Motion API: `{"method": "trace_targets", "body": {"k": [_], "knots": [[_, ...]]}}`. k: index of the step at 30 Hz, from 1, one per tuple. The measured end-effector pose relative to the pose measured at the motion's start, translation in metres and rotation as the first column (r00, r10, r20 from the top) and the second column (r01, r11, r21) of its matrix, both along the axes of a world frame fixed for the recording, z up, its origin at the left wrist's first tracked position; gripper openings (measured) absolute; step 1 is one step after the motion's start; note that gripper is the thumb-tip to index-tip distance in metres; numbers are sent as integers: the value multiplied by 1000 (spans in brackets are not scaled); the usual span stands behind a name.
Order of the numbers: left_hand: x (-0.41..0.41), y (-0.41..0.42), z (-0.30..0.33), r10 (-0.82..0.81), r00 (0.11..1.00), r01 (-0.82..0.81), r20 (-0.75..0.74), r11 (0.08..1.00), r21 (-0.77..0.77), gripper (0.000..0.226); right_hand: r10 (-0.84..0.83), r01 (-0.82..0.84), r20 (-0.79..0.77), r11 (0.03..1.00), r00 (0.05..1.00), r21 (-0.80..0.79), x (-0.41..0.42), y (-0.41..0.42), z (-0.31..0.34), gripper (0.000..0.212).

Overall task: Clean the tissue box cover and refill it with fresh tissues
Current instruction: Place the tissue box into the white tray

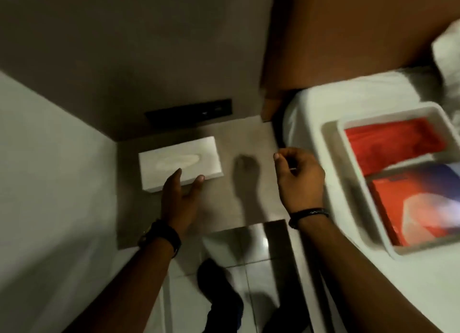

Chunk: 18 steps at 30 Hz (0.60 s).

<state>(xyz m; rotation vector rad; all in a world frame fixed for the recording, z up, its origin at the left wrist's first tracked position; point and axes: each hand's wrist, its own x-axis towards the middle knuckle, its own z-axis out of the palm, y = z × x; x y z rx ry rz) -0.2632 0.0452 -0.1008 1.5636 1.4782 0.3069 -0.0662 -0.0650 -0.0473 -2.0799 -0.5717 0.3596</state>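
Note:
A white tissue box cover [181, 162] with an oval slot on top lies on the grey bedside shelf [244, 138]. My left hand [180, 195] reaches up to its near edge, fingers straight, fingertips touching the cover. To the right, my right hand [298, 181] hovers above the shelf with loosely curled fingers and holds nothing. A white tray [331, 143] on the bed carries a folded red cloth [390, 143] and an orange pack of tissues [418, 208].
A black socket panel [189, 112] is set in the wall behind the shelf. The white bed [313, 108] and brown headboard [348, 34] stand at the right. A white wall [49, 171] closes the left side. Glossy floor tiles [249, 248] and my dark shoe [216, 280] show below.

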Motion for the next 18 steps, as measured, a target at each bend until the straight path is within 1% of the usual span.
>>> {"method": "trace_targets", "body": {"k": [2, 4, 5, 7, 9, 11, 14, 16, 17, 18], "knots": [[-34, 43, -11, 53, 997, -54, -49, 998, -18, 75, 83, -84, -30, 996, 996, -43, -28, 40, -13, 17], [-64, 77, -23, 56, 995, -54, -86, 998, 18, 78, 169, -170, -26, 981, 985, -95, -50, 76, -30, 22], [-75, 89, -30, 25, 994, -20, -103, 998, 53, 81, 209, -208, -6, 970, 978, -123, -57, 89, -38, 23], [-94, 109, -46, -31, 980, 55, -195, 991, 119, 81, 299, -288, 40, 942, 953, -172, -70, 113, -61, 26], [-108, 125, -69, -137, 944, 182, -300, 975, 126, 91, 398, -375, 70, 900, 915, -221, -79, 132, -87, 27], [-114, 135, -92, -239, 886, 298, -397, 950, 94, 106, 514, -472, 97, 836, 852, -279, -83, 148, -112, 29], [-108, 141, -123, -367, 774, 433, -517, 901, 10, 121, 698, -607, 115, 681, 706, -409, -89, 172, -151, 36], [-101, 141, -134, -397, 706, 510, -586, 860, 32, 124, 788, -671, 105, 578, 607, -465, -94, 184, -172, 41], [-100, 143, -141, -401, 680, 547, -615, 835, 61, 125, 814, -676, 131, 548, 566, -493, -95, 189, -181, 41], [-99, 144, -147, -405, 657, 577, -636, 813, 77, 126, 824, -663, 179, 543, 537, -515, -96, 192, -190, 38]]}}
